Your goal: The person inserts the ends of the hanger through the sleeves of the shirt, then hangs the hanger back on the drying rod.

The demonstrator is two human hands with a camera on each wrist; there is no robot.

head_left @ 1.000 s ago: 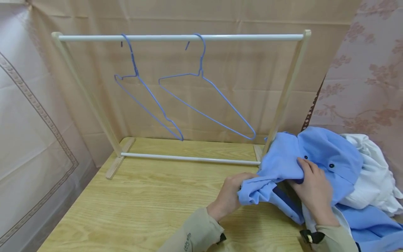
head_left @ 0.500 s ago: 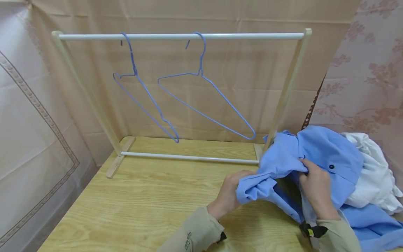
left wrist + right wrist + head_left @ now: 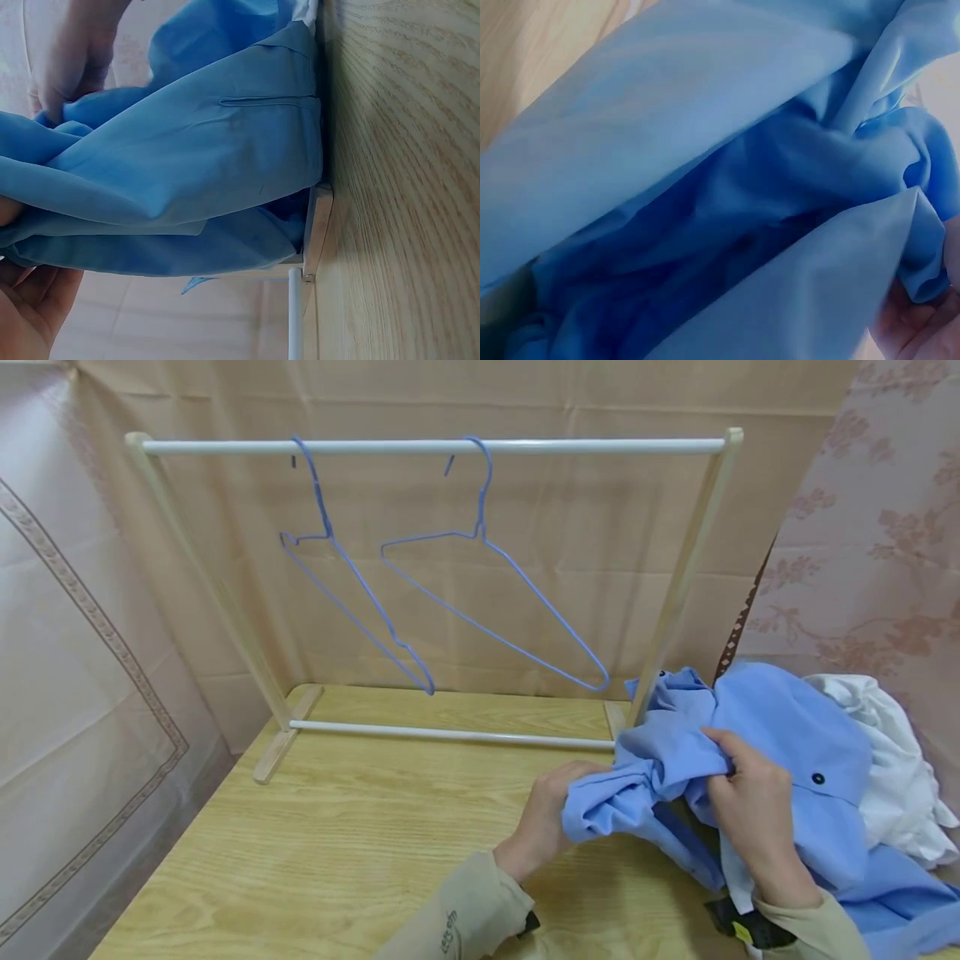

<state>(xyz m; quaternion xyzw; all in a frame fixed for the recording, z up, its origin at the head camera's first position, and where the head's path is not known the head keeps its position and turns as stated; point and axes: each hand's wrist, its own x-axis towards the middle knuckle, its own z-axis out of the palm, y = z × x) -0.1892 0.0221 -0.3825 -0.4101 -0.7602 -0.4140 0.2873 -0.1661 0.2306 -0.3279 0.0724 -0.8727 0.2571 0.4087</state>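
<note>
A light blue shirt [image 3: 787,718] with dark buttons lies bunched at the table's right, partly lifted off it. My left hand [image 3: 551,814] grips a gathered fold of it, some fingers hidden behind the cloth. To the right, my right hand [image 3: 753,810] pinches another fold between thumb and fingers. Between the hands the cloth is rumpled. In the left wrist view a sleeve end with a slit [image 3: 262,100] hangs close to the table. Loose, open folds of the shirt [image 3: 780,172] fill the right wrist view, with the fingers [image 3: 907,330] at its right edge.
A rack with a white top rail [image 3: 600,447] stands at the back. Two blue wire hangers [image 3: 525,578] [image 3: 367,610] hang from it. White cloth [image 3: 892,760] lies behind the shirt. The shirt overlaps the rack's right post [image 3: 686,577]. Wood-grain table [image 3: 337,860] spreads leftward.
My right hand has gone from lying over the cloth to pinching it, bunching the fabric toward my left hand. One button is now covered. My left hand stays almost still.
</note>
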